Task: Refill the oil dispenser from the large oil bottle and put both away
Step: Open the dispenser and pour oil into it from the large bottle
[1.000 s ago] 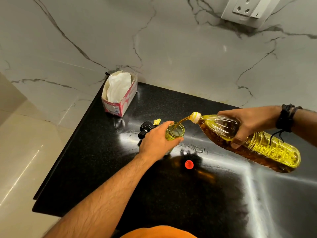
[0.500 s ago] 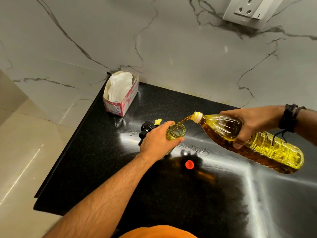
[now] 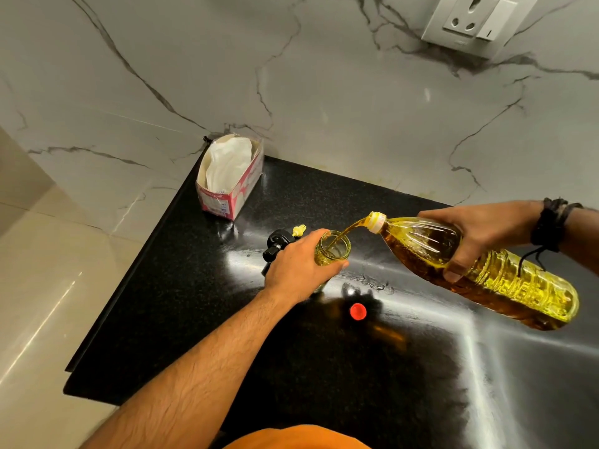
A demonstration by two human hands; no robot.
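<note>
Two hands engaged: left hand [image 3: 299, 270] wrapped around small clear glass oil dispenser jar [image 3: 333, 251], upright on glossy black granite tabletop [image 3: 201, 303]; right hand [image 3: 476, 236] gripping large clear plastic oil bottle [image 3: 486, 270] around its shoulder, thumb below, fingers over the top. Bottle tilted neck-down toward the left, yellow pour collar [image 3: 376, 221] just above and to the right of the jar mouth, thin amber stream [image 3: 348, 230] falling into the opening. Jar apparently well filled, oil close beneath the rim, though exact level hard to read through the glare. Recommended from here: hold tilt shallow to keep the stream narrow; keep collar near the mouth to limit splash; watch level against the rim and roll the bottle upright early, allowing for the last run of oil in the neck. Keep left-hand grip firm, since oily glass on polished stone likely to slide. After the pour, pause with collar over the jar to catch drips. Black dispenser pump head with yellow tip [image 3: 280, 244] lying on the tabletop just behind the left hand, ready for refitting. Small red bottle cap [image 3: 358, 311] resting on the tabletop nearer the body, between both arms. Pink-and-white open cardboard box of white paper [image 3: 231, 179] in the far corner, well apart, useful for wiping spills. Both closures still off; storing away not yet started.
</note>
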